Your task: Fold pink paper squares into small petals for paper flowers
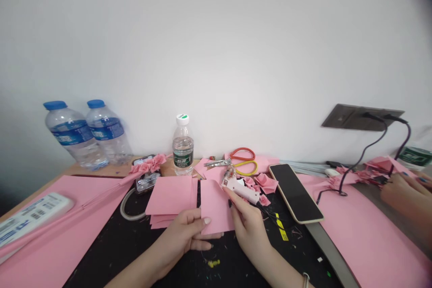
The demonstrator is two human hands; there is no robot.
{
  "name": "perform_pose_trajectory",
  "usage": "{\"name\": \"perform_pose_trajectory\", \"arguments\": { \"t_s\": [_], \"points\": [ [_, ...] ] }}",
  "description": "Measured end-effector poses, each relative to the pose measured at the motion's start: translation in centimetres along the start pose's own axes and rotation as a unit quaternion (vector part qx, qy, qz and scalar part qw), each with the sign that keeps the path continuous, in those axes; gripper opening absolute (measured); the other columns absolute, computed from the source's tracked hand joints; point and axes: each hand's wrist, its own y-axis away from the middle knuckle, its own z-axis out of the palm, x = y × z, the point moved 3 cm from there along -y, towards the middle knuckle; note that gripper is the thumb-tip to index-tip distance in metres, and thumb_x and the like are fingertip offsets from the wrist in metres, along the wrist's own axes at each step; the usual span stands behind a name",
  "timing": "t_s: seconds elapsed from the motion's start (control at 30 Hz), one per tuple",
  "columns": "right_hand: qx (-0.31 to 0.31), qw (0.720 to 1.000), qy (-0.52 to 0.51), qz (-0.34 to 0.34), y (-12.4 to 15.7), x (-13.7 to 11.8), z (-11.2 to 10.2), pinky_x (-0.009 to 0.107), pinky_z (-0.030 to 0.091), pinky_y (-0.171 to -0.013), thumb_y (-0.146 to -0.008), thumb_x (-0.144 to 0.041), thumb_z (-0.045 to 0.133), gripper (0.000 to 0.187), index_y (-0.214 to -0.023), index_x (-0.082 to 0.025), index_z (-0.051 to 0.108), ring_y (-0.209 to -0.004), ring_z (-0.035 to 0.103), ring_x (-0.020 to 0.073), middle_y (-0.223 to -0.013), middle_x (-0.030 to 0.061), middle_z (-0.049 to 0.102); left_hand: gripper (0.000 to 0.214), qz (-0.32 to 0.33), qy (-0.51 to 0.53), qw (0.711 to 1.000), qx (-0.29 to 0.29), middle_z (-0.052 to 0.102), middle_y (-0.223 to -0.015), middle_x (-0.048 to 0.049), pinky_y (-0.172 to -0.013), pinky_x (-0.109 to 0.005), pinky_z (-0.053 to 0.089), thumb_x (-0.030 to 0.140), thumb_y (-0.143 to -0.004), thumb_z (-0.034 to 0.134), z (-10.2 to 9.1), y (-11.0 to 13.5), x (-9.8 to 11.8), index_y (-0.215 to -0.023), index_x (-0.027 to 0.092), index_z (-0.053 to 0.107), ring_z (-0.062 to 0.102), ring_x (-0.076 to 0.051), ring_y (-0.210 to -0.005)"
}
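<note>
A square sheet of pink paper [216,207] is held up between my two hands over the black table surface. My left hand [184,234] pinches its lower left corner, thumb in front and fingers behind. At the right edge, my right hand [248,220] has its fingers closed on the sheet, the index finger reaching toward the upper corner. Just behind those fingertips lies a white glue gun [245,190]. A stack of pink paper squares [171,195] rests left of the sheet. Folded pink paper pieces [266,183] are beside the glue gun.
Scissors with red and yellow handles [243,162] lie near the wall. A phone [296,192] is on the right, a water bottle [183,148] behind the stack. Larger bottles [72,132] lean left. Black cords [362,148] hang from the socket. A co-worker's hand [403,189] is far right.
</note>
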Motion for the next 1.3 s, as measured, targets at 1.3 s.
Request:
{"name": "perform_pose_trajectory", "arguments": {
  "t_s": [1.3],
  "points": [
    [-0.184, 0.951, 0.196, -0.153, 0.0, -1.5, 0.8, 0.036, 0.038, -0.103, -0.078, 0.004, 0.034, 0.058, -0.132, -0.016, 0.041, -0.125, 0.039, 0.0195, -0.140, 0.0060, 0.037, 0.032, 0.012, 0.054, 0.998, 0.031, 0.065, -0.112, -0.0117, -0.062, -0.021, 0.054, 0.035, -0.081, 0.058, 0.2, 0.0, 0.1, -0.106, 0.015, 0.061, 0.065, -0.023, -0.094]
  ]
}}
